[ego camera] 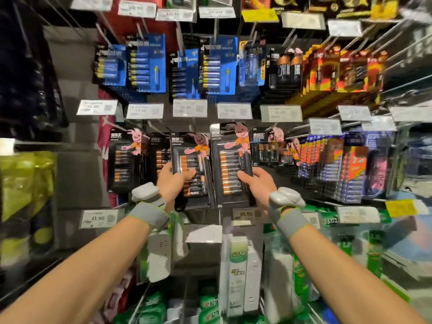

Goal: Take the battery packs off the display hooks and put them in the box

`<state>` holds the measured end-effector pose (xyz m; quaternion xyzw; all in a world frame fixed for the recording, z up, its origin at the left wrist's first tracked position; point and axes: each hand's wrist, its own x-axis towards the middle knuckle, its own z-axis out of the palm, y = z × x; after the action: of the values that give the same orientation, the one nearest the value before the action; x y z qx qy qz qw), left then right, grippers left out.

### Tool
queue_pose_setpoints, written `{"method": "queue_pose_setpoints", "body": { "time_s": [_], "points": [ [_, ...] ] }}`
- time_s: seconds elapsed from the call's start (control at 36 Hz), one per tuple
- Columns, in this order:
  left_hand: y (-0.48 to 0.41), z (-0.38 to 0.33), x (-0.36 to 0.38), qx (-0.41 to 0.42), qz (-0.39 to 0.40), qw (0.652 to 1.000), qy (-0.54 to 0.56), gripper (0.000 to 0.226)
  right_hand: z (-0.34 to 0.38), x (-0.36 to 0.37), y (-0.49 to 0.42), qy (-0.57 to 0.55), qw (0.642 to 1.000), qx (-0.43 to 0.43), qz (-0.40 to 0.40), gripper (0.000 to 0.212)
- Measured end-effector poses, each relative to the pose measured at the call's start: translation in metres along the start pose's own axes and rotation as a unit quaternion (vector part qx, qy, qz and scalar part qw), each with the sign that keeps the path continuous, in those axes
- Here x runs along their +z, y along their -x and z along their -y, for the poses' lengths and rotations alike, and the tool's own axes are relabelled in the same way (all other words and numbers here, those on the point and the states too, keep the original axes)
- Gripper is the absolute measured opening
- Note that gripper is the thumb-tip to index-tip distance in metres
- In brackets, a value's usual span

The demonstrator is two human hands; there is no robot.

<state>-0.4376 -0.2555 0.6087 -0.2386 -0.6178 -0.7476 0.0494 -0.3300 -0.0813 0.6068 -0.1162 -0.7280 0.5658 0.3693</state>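
Two black battery packs with orange cells and a pink rabbit hang side by side in the middle row. My left hand [171,181] grips the left pack [191,157] at its lower left, thumb across the front. My right hand [256,182] grips the larger right pack [230,160] at its lower right edge, thumb on the cells. Both packs' tops sit at the hooks under the price tags; whether they are still on the hooks cannot be told. More black packs [124,160] hang to the left. No box is in view.
Blue battery packs [146,64] hang in the row above, red and orange ones [339,71] to the upper right. Price tags [235,111] jut out on hook ends. White power strips [159,256] and green boxes [238,277] fill the shelf below my arms.
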Motion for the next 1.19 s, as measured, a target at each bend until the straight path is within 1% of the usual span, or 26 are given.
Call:
{"method": "queue_pose_setpoints", "body": {
  "time_s": [0.14,0.22,0.28,0.31,0.39,0.5,0.56,0.61,0.72,0.86,0.92,1.0,1.03,1.08,1.11,1.14,1.17,1.19],
  "points": [
    [0.001,0.001,-0.003,0.0,-0.002,1.0,-0.004,0.027,-0.004,0.002,0.001,-0.022,1.0,-0.008,0.003,0.034],
    [0.002,0.0,-0.003,-0.002,-0.004,1.0,-0.003,0.027,-0.004,0.0,0.0,-0.042,0.999,-0.015,0.009,0.029],
    [0.003,0.0,-0.002,-0.003,0.0,1.0,-0.011,0.031,-0.001,-0.003,-0.001,-0.056,0.998,-0.016,0.013,0.022],
    [0.003,0.0,-0.003,-0.002,0.0,1.0,-0.014,0.034,-0.001,-0.003,-0.005,-0.061,0.998,-0.017,0.013,0.022],
    [0.004,0.001,-0.003,-0.003,0.003,1.0,-0.023,0.036,0.005,-0.003,-0.008,-0.065,0.998,-0.018,0.004,0.025],
    [0.001,0.0,-0.002,-0.001,-0.001,1.0,-0.03,0.033,0.004,0.0,-0.013,-0.055,0.998,-0.01,-0.003,0.044],
    [-0.001,-0.001,-0.002,0.0,-0.005,0.999,-0.037,0.035,0.002,0.001,-0.016,-0.051,0.999,0.002,-0.006,0.053],
    [-0.003,-0.002,-0.002,-0.001,0.001,0.999,-0.045,0.035,-0.001,0.004,-0.021,-0.043,0.999,0.011,-0.015,0.059],
    [-0.007,-0.003,-0.001,-0.007,-0.003,0.999,-0.044,0.031,-0.003,0.01,-0.033,-0.05,0.998,0.031,-0.02,0.062],
    [-0.019,-0.002,-0.001,-0.015,-0.002,0.999,-0.037,0.031,-0.003,0.022,-0.048,-0.037,0.997,0.056,-0.036,0.061],
    [-0.022,-0.001,-0.003,-0.016,-0.004,0.999,-0.038,0.032,-0.012,0.029,-0.061,-0.036,0.997,0.063,-0.025,0.057],
    [-0.032,0.001,-0.005,-0.019,0.007,0.999,-0.05,0.032,-0.012,0.038,-0.069,-0.013,0.996,0.08,-0.04,0.048],
    [-0.037,0.003,-0.007,-0.022,0.01,0.999,-0.047,0.031,-0.017,0.042,-0.077,-0.014,0.996,0.083,-0.038,0.049],
    [-0.044,0.006,-0.009,-0.03,0.014,0.999,-0.042,0.027,-0.023,0.047,-0.089,0.018,0.996,0.081,-0.04,0.068],
    [-0.043,0.005,-0.008,-0.03,0.013,0.998,-0.046,0.031,-0.032,0.048,-0.1,0.04,0.995,0.086,-0.044,0.076],
    [-0.048,0.007,-0.009,-0.03,0.011,0.998,-0.044,0.039,-0.044,0.049,-0.119,0.062,0.994,0.079,-0.041,0.076],
    [-0.046,0.004,-0.008,-0.028,0.015,0.999,-0.038,0.048,-0.049,0.048,-0.128,0.081,0.993,0.079,-0.036,0.068],
    [-0.052,0.006,-0.01,-0.031,0.016,0.999,-0.036,0.051,-0.041,0.051,-0.124,0.099,0.991,0.084,-0.032,0.059]
  ]
}}
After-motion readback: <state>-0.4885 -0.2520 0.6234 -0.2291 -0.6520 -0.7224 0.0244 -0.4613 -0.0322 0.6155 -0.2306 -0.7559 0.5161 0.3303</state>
